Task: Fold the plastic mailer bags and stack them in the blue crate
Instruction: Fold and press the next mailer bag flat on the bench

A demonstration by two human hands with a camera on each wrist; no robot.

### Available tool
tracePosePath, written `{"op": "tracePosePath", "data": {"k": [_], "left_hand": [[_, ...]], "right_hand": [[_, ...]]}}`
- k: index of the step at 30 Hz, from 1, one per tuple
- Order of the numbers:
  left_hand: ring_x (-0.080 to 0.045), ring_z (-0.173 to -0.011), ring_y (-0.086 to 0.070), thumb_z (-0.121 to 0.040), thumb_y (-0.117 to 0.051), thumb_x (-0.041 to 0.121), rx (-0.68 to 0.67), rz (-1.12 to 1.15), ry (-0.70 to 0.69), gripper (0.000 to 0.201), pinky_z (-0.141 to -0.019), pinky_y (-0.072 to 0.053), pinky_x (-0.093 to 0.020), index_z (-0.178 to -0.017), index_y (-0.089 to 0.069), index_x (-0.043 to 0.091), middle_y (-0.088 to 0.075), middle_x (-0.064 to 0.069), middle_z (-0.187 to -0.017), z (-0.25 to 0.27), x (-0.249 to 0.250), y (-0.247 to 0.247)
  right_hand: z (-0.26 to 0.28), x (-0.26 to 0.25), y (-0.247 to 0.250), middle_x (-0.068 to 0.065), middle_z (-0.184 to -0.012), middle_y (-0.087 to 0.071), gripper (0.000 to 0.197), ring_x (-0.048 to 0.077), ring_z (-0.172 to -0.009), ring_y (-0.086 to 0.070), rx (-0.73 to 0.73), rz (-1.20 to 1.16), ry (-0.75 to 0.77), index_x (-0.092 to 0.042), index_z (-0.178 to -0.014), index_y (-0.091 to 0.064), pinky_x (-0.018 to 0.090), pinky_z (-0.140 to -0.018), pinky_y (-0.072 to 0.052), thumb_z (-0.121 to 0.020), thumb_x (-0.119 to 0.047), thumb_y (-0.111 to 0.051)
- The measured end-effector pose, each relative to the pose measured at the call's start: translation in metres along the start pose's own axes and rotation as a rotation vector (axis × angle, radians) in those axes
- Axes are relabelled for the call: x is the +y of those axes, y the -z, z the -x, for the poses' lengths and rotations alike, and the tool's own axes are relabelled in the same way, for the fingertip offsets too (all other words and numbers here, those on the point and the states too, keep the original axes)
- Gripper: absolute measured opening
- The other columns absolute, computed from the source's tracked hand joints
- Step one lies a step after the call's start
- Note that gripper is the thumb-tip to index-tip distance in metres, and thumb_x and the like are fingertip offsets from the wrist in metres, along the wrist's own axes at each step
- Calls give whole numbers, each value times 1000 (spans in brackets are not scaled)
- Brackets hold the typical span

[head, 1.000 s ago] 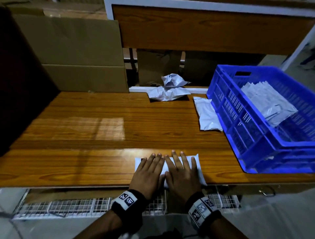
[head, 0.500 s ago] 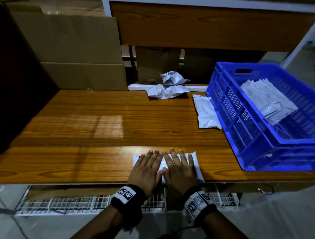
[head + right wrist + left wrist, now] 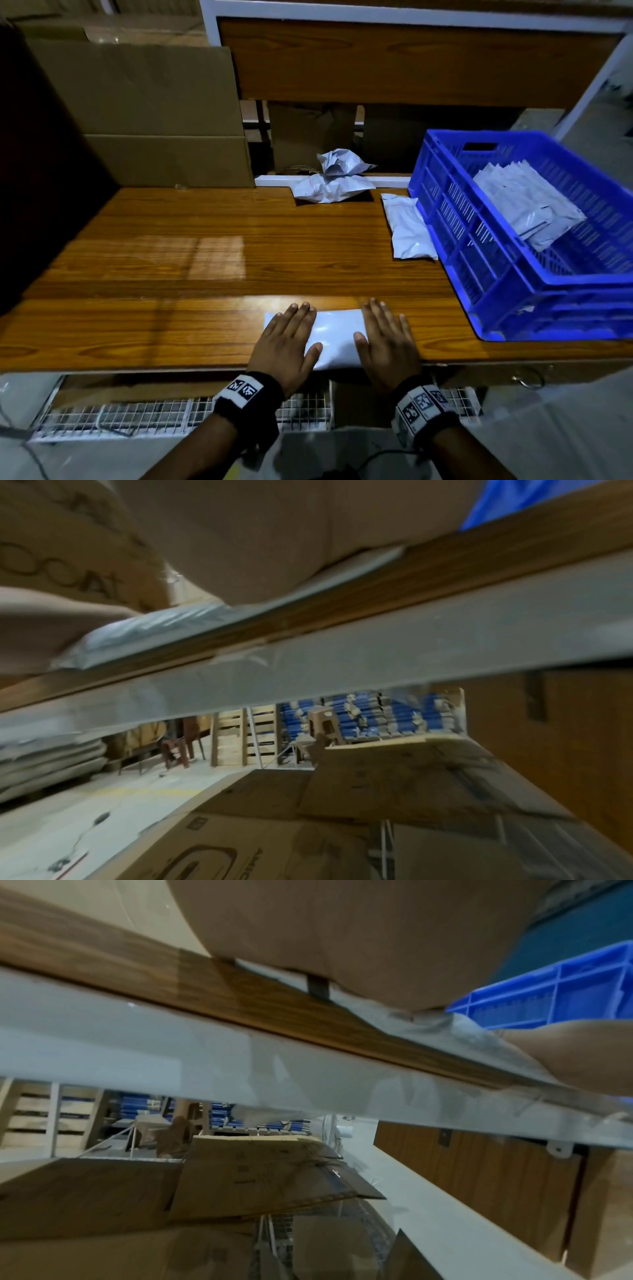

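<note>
A folded white mailer bag lies flat at the front edge of the wooden table. My left hand presses its left end with straight fingers, and my right hand presses its right end the same way. The middle of the bag shows between them. The blue crate stands at the table's right, with several folded bags stacked inside. In the wrist views each palm lies on the bag at the table's edge.
A flat mailer bag lies beside the crate's left wall. Two crumpled bags sit at the table's back edge. Cardboard sheets lean at the back left. A wire shelf runs under the table front.
My hands were side by side on the middle of the bag. They have slid apart, the left going left and the right going right, uncovering the bag's centre.
</note>
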State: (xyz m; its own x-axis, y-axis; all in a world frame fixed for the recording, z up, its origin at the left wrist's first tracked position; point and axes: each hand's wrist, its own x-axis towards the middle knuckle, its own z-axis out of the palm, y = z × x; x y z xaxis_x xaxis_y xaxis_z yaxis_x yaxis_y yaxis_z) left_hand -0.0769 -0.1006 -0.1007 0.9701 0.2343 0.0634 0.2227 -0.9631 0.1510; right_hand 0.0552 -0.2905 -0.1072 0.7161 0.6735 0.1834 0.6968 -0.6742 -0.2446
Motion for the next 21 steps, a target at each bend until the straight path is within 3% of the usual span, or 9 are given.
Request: {"op": "tracePosePath", "data": {"k": [4, 7, 11, 13, 15, 19, 21], "left_hand": [[-16, -148, -4, -93, 2, 60, -48, -17, -5, 74, -117, -6, -38, -154, -10, 19, -10, 1, -161, 0, 0, 0], [-17, -148, -5, -94, 2, 58, -60, -13, 0, 75, -117, -3, -39, -154, -15, 17, -15, -1, -160, -2, -1, 3], [-19, -147, -14, -98, -15, 49, -28, -48, -22, 66, -116, -4, -40, -151, -27, 12, -22, -5, -158, -6, 17, 10], [-16, -148, -2, -93, -4, 48, -27, -24, -23, 69, -118, 4, -37, -154, -14, 16, -6, 0, -160, -8, 29, 10], [-13, -148, 6, -90, 2, 47, -61, 10, 12, 71, -119, 7, -35, -154, -6, 19, 2, 3, -161, -9, 35, 6], [-16, -148, -7, -95, -12, 45, -28, -11, 21, 65, -119, -1, -38, -153, -18, 17, -17, -2, -160, -8, 33, 1], [-17, -148, -6, -95, -10, 46, -47, -28, 3, 66, -120, 0, -38, -154, -16, 17, -14, -2, -161, -9, 32, -1]], "right_hand": [[3, 7, -1, 1, -157, -31, 64, 21, -146, -26, -1, 16, -28, -22, -151, -30, 55, -116, -17, -99, -54, -13], [1, 8, 4, 3, -155, -35, 67, 23, -144, -29, -19, 75, -40, -18, -149, -36, 57, -115, -16, -99, -54, -10], [-5, -21, 17, 10, -152, -39, 64, 27, -143, -33, 41, 191, 86, -10, -146, -42, 58, -113, -19, -94, -46, -32], [-5, -44, 12, 9, -149, -44, 61, 25, -142, -35, 55, 153, 179, -12, -143, -46, 57, -112, -24, -90, -39, -40], [-4, -53, 2, 5, -145, -51, 59, 21, -140, -38, 15, 89, 164, -16, -140, -51, 53, -111, -26, -86, -36, -43], [2, -48, -7, 3, -146, -48, 63, 23, -138, -41, -17, 82, 120, -18, -143, -47, 47, -112, -22, -83, -34, -40], [1, -46, -9, 6, -146, -49, 60, 25, -137, -42, 6, 64, 119, -14, -140, -50, 48, -111, -23, -85, -33, -37]]}}
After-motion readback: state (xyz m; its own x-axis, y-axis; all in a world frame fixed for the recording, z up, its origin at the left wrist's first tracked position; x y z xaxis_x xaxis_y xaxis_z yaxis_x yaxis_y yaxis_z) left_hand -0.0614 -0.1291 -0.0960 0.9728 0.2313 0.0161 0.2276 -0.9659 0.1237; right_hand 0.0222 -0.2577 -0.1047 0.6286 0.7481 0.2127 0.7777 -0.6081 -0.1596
